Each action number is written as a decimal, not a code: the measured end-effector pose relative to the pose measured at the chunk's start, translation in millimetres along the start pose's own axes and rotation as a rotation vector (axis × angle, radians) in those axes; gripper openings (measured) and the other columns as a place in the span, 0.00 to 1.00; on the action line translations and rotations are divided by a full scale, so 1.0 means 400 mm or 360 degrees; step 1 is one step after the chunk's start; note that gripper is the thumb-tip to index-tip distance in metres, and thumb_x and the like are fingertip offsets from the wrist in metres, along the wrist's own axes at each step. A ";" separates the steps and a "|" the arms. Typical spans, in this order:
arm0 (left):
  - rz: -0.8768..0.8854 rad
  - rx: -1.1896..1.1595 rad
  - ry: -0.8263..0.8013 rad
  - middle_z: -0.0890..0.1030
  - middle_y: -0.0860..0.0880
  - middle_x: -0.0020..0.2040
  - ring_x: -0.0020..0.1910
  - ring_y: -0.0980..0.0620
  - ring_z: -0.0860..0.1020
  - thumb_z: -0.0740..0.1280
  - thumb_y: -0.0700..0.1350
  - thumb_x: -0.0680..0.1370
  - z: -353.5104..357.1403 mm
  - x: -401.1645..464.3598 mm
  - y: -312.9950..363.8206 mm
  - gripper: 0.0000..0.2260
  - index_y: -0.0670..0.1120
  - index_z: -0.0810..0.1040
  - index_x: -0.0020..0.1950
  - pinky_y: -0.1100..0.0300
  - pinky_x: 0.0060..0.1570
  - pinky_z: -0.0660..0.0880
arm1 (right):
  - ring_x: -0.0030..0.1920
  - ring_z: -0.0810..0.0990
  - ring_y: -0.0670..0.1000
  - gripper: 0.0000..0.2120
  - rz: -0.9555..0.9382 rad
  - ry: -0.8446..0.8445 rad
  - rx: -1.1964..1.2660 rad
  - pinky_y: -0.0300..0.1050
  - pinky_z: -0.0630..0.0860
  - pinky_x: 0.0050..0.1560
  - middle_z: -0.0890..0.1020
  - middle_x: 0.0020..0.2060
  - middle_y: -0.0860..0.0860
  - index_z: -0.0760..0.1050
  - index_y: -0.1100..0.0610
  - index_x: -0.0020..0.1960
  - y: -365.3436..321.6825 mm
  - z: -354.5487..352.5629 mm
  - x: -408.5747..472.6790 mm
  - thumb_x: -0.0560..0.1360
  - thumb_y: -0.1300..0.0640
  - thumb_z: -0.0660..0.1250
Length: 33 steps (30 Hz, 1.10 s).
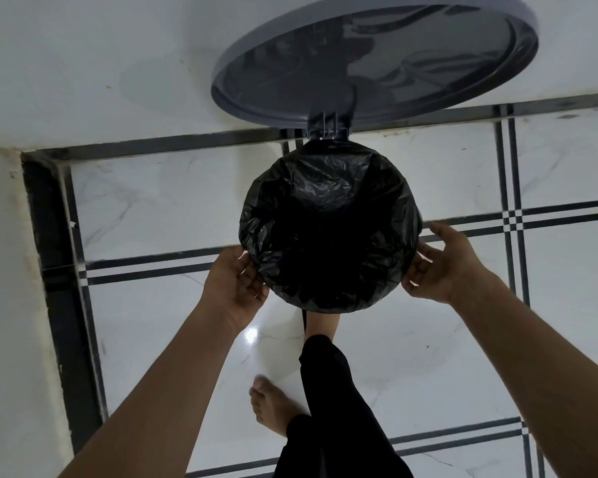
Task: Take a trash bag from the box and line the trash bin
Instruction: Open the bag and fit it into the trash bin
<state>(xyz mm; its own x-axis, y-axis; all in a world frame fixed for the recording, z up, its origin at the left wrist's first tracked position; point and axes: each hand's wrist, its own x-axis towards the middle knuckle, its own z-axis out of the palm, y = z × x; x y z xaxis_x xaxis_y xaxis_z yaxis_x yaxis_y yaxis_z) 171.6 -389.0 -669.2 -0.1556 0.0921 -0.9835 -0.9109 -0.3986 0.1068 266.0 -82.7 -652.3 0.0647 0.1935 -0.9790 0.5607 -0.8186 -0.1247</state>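
Head view: black trash bag [328,229] lines the round bin, folded over its rim; grey lid [373,60] raised. Left hand [233,284] pinches the bag's edge. Right hand [441,267], fingers loosely spread, touches the opposite edge.

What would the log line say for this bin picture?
step: fitting bag over rim | lid: up | left hand: at bag edge | right hand: at bag edge | foot: at bin base
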 end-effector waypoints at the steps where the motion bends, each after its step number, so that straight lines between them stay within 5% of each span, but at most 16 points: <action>1: -0.0004 -0.0015 -0.0008 0.82 0.49 0.44 0.43 0.50 0.80 0.68 0.45 0.77 0.004 -0.001 0.002 0.05 0.45 0.80 0.48 0.58 0.50 0.77 | 0.47 0.80 0.52 0.15 0.0022 -0.0013 0.0027 0.50 0.75 0.53 0.82 0.43 0.50 0.79 0.54 0.49 0.003 -0.001 0.001 0.74 0.43 0.68; 5: -0.0069 -0.0116 0.0020 0.80 0.47 0.52 0.54 0.46 0.79 0.71 0.48 0.76 0.018 -0.010 0.012 0.08 0.45 0.81 0.51 0.53 0.65 0.76 | 0.51 0.81 0.53 0.16 0.0057 -0.0052 0.0048 0.58 0.74 0.57 0.82 0.48 0.51 0.81 0.54 0.48 0.007 0.016 0.001 0.74 0.42 0.67; 9: -0.0118 -0.0088 -0.0005 0.81 0.47 0.48 0.48 0.48 0.80 0.68 0.48 0.79 0.011 -0.013 0.013 0.07 0.44 0.80 0.49 0.57 0.59 0.76 | 0.49 0.82 0.54 0.17 0.0038 -0.0081 0.0109 0.53 0.77 0.47 0.82 0.46 0.51 0.81 0.56 0.48 0.013 0.034 0.006 0.74 0.42 0.68; 13: -0.0115 -0.0065 -0.0016 0.80 0.48 0.50 0.52 0.49 0.78 0.68 0.48 0.79 0.000 -0.012 0.020 0.07 0.44 0.81 0.48 0.57 0.66 0.73 | 0.43 0.85 0.56 0.19 0.0042 -0.0073 0.0324 0.51 0.84 0.44 0.82 0.48 0.54 0.81 0.59 0.52 0.035 0.024 0.021 0.73 0.44 0.70; 19: -0.0141 -0.0042 0.0000 0.81 0.44 0.52 0.48 0.45 0.80 0.63 0.55 0.82 0.008 -0.022 0.031 0.16 0.43 0.81 0.53 0.52 0.50 0.79 | 0.55 0.84 0.56 0.22 0.0007 -0.0107 0.0237 0.52 0.81 0.54 0.83 0.53 0.53 0.82 0.58 0.55 0.043 0.029 0.024 0.73 0.40 0.68; 23: -0.0128 -0.0015 0.0005 0.82 0.43 0.55 0.52 0.44 0.82 0.62 0.57 0.82 0.019 -0.034 0.031 0.19 0.41 0.79 0.56 0.49 0.59 0.78 | 0.51 0.83 0.54 0.20 -0.0093 -0.0071 0.0240 0.49 0.80 0.48 0.83 0.51 0.52 0.80 0.57 0.57 0.058 0.041 0.010 0.78 0.42 0.64; 25: 0.0000 0.0104 0.0105 0.81 0.47 0.52 0.51 0.47 0.80 0.63 0.58 0.81 0.030 -0.037 0.026 0.18 0.44 0.76 0.57 0.50 0.59 0.76 | 0.49 0.78 0.52 0.15 -0.0444 0.0278 -0.0097 0.45 0.73 0.47 0.80 0.48 0.50 0.79 0.54 0.50 0.070 0.045 -0.009 0.77 0.42 0.64; 27: 0.0242 0.0305 0.0324 0.77 0.51 0.46 0.46 0.51 0.75 0.63 0.58 0.80 0.048 -0.043 0.029 0.15 0.47 0.74 0.55 0.55 0.50 0.73 | 0.45 0.76 0.50 0.08 -0.1251 0.0741 -0.0417 0.37 0.70 0.44 0.78 0.45 0.48 0.76 0.50 0.42 0.090 0.052 -0.039 0.76 0.48 0.64; 28: 0.0369 0.0362 0.0401 0.76 0.52 0.46 0.45 0.51 0.74 0.63 0.58 0.80 0.057 -0.044 0.035 0.14 0.48 0.74 0.55 0.56 0.47 0.71 | 0.43 0.78 0.46 0.04 -0.1668 0.0759 -0.0557 0.32 0.71 0.43 0.79 0.45 0.46 0.76 0.48 0.42 0.107 0.066 -0.065 0.75 0.51 0.65; 30: 0.0505 0.0427 0.0435 0.75 0.52 0.47 0.44 0.51 0.73 0.62 0.58 0.81 0.074 -0.045 0.051 0.15 0.48 0.75 0.56 0.56 0.45 0.69 | 0.44 0.80 0.42 0.04 -0.2146 0.0429 -0.0925 0.28 0.73 0.46 0.82 0.45 0.46 0.80 0.49 0.46 0.153 0.113 -0.099 0.74 0.55 0.67; 33: 0.0427 0.0444 0.0318 0.79 0.53 0.41 0.35 0.54 0.75 0.60 0.60 0.82 0.097 -0.052 0.064 0.17 0.48 0.80 0.54 0.58 0.41 0.72 | 0.56 0.81 0.55 0.14 -0.2142 0.0001 -0.1894 0.46 0.79 0.58 0.84 0.54 0.54 0.83 0.56 0.60 0.196 0.217 -0.073 0.76 0.55 0.67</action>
<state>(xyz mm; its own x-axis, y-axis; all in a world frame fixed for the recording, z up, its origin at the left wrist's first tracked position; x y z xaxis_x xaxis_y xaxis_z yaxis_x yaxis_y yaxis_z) 136.5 -365.7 -640.2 -0.3486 -0.1705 -0.9216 -0.9210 -0.1198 0.3706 236.2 -199.4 -647.6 -0.8902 0.3303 -0.3137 0.4552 0.6737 -0.5822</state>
